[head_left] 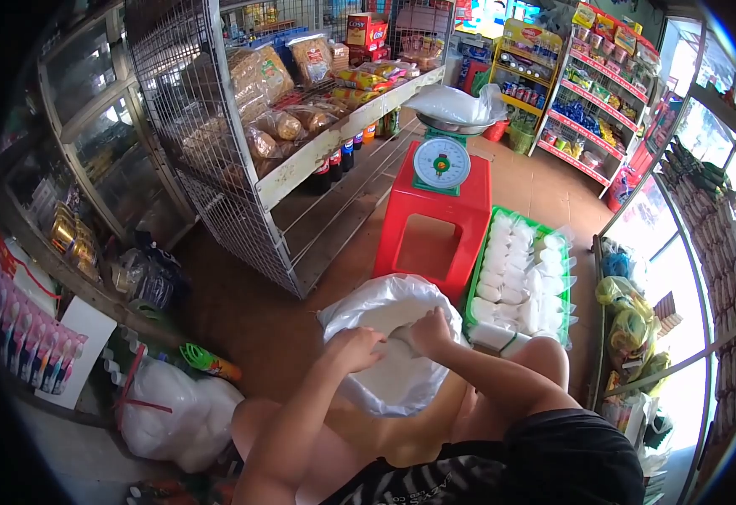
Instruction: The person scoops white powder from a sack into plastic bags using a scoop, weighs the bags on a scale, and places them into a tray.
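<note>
Between my knees stands a white plastic-lined sack (360,307), its mouth folded open. Fine white grains (385,374), sugar-like or salt-like, fill it. My left hand (356,348) is over the left side of the mouth, fingers loosely bent and apart, with nothing clear in them. On the far right side of the opening, my right hand (432,332) is closed; what it grips is hidden. A pale shape lies between the hands, too blurred to name.
Beyond the sack, a red stool (393,210) bears a green dial scale (441,162) with a filled clear bag (456,104) on its pan. A green crate (563,295) of white packets stands right. A wire-sided bread rack (217,168) is left; snack shelves (591,105) stand behind.
</note>
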Motion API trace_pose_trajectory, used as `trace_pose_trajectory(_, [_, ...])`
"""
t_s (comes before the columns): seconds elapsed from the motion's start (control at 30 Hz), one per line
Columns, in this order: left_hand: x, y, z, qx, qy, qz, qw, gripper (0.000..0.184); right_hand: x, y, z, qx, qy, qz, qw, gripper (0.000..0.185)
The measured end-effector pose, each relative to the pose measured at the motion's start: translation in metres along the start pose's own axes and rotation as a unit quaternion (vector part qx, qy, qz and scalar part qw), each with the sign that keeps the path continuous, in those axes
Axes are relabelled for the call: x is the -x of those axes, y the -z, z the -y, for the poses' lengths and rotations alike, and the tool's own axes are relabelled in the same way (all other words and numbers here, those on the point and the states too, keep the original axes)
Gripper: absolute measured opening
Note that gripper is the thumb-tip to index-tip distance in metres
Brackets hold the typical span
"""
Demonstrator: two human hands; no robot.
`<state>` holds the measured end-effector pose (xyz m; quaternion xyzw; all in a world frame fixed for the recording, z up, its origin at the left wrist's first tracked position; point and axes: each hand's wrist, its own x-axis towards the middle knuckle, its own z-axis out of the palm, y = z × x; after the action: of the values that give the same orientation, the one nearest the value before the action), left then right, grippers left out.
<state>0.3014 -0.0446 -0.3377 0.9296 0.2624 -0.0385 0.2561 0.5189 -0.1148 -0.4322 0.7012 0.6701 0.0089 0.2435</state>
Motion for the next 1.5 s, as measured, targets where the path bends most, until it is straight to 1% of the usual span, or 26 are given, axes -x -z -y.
trace_pose_trajectory(0.03, [0.000, 0.001, 0.002, 0.001, 0.001, 0.000, 1.000, 0.041, 0.000, 0.005, -0.003, 0.000, 0.001, 0.001, 1.000, 0.023])
trace_pose_trajectory(0.1, [0.001, 0.001, 0.004, 0.003, -0.010, -0.012, 1.000, 0.041, 0.002, 0.012, -0.009, 0.055, -0.038, -0.067, 0.995, 0.021])
trace_pose_trajectory(0.13, [0.001, 0.001, 0.003, 0.005, -0.009, -0.011, 1.000, 0.041, 0.004, 0.015, -0.008, 0.056, -0.033, -0.083, 0.994, 0.021])
trace_pose_trajectory(0.2, [0.001, 0.005, -0.001, 0.012, 0.006, -0.001, 1.000, 0.040, -0.004, -0.005, 0.007, 0.061, -0.005, -0.087, 0.994, 0.021])
trace_pose_trajectory(0.23, [-0.001, 0.004, -0.002, 0.014, 0.007, 0.000, 1.000, 0.040, -0.006, -0.022, 0.015, 0.042, 0.075, -0.127, 0.988, 0.022])
trace_pose_trajectory(0.33, [-0.008, 0.002, -0.002, 0.021, 0.007, 0.014, 1.000, 0.040, -0.002, -0.035, 0.020, 0.061, 0.104, -0.143, 0.982, 0.023])
trace_pose_trajectory(0.37, [-0.010, 0.001, -0.001, 0.024, 0.002, 0.012, 1.000, 0.040, -0.013, -0.040, 0.008, 0.037, 0.145, -0.103, 0.983, 0.024])
trace_pose_trajectory(0.43, [-0.011, 0.000, 0.000, 0.025, -0.004, 0.009, 1.000, 0.039, -0.014, -0.036, -0.006, -0.044, 0.116, -0.092, 0.988, 0.024])
trace_pose_trajectory(0.47, [-0.011, 0.001, -0.001, 0.027, -0.004, 0.013, 1.000, 0.039, -0.006, -0.027, -0.005, -0.050, 0.116, -0.077, 0.989, 0.025])
trace_pose_trajectory(0.57, [-0.009, 0.003, 0.004, 0.033, 0.005, 0.004, 0.999, 0.039, 0.003, -0.045, 0.008, -0.049, 0.098, -0.038, 0.993, 0.024])
trace_pose_trajectory(0.6, [-0.008, 0.003, 0.007, 0.034, 0.007, 0.005, 0.999, 0.039, 0.002, -0.044, 0.005, -0.058, 0.098, -0.001, 0.994, 0.023])
trace_pose_trajectory(0.7, [-0.007, 0.002, 0.016, 0.031, 0.018, -0.024, 0.999, 0.039, -0.002, -0.044, -0.004, -0.090, 0.087, 0.023, 0.992, 0.022])
trace_pose_trajectory(0.83, [-0.003, 0.007, 0.027, 0.034, 0.035, -0.047, 0.998, 0.039, 0.000, -0.042, -0.019, -0.070, 0.063, -0.037, 0.995, 0.023])
trace_pose_trajectory(0.87, [-0.003, 0.007, 0.030, 0.034, 0.036, -0.046, 0.998, 0.039, 0.003, -0.041, -0.025, -0.070, 0.065, -0.037, 0.995, 0.023])
trace_pose_trajectory(0.97, [-0.001, 0.011, 0.036, 0.035, 0.036, -0.077, 0.996, 0.040, 0.014, -0.029, -0.046, -0.057, 0.073, -0.128, 0.987, 0.027])
trace_pose_trajectory(1.03, [0.002, 0.017, 0.033, 0.049, 0.058, -0.097, 0.992, 0.039, 0.030, -0.006, -0.060, -0.069, 0.052, -0.121, 0.989, 0.028])
trace_pose_trajectory(1.07, [0.006, 0.019, 0.031, 0.048, 0.056, -0.097, 0.993, 0.039, 0.030, -0.011, -0.067, -0.094, 0.029, -0.100, 0.990, 0.030])
trace_pose_trajectory(1.13, [0.011, 0.024, 0.028, 0.053, 0.086, -0.096, 0.990, 0.038, 0.038, -0.027, -0.083, -0.166, -0.014, -0.119, 0.979, 0.031])
trace_pose_trajectory(1.17, [0.014, 0.025, 0.027, 0.052, 0.084, -0.097, 0.990, 0.038, 0.045, -0.024, -0.088, -0.188, -0.041, -0.143, 0.971, 0.031])
trace_pose_trajectory(1.2, [0.016, 0.026, 0.025, 0.057, 0.087, -0.097, 0.990, 0.038, 0.051, -0.022, -0.092, -0.187, -0.043, -0.145, 0.971, 0.031])
trace_pose_trajectory(1.27, [0.020, 0.023, 0.025, 0.062, 0.086, -0.101, 0.989, 0.039, 0.061, -0.013, -0.100, -0.133, -0.062, -0.145, 0.978, 0.034])
trace_pose_trajectory(1.33, [0.018, 0.013, 0.031, 0.055, 0.066, -0.103, 0.991, 0.039, 0.071, -0.012, -0.105, -0.137, -0.091, -0.137, 0.977, 0.037])
trace_pose_trajectory(1.37, [0.017, 0.009, 0.035, 0.054, 0.051, -0.108, 0.991, 0.039, 0.076, -0.013, -0.108, -0.183, -0.100, -0.131, 0.969, 0.039])
trace_pose_trajectory(1.43, [0.016, 0.007, 0.035, 0.048, 0.065, -0.080, 0.994, 0.040, 0.085, -0.012, -0.113, -0.243, -0.114, -0.130, 0.955, 0.040])
trace_pose_trajectory(1.47, [0.019, 0.007, 0.030, 0.053, 0.052, -0.105, 0.992, 0.038, 0.087, -0.009, -0.115, -0.258, -0.118, -0.135, 0.950, 0.040])
trace_pose_trajectory(1.5, [0.019, 0.008, 0.028, 0.051, 0.050, -0.110, 0.991, 0.038, 0.088, -0.006, -0.116, -0.283, -0.143, -0.109, 0.942, 0.042])
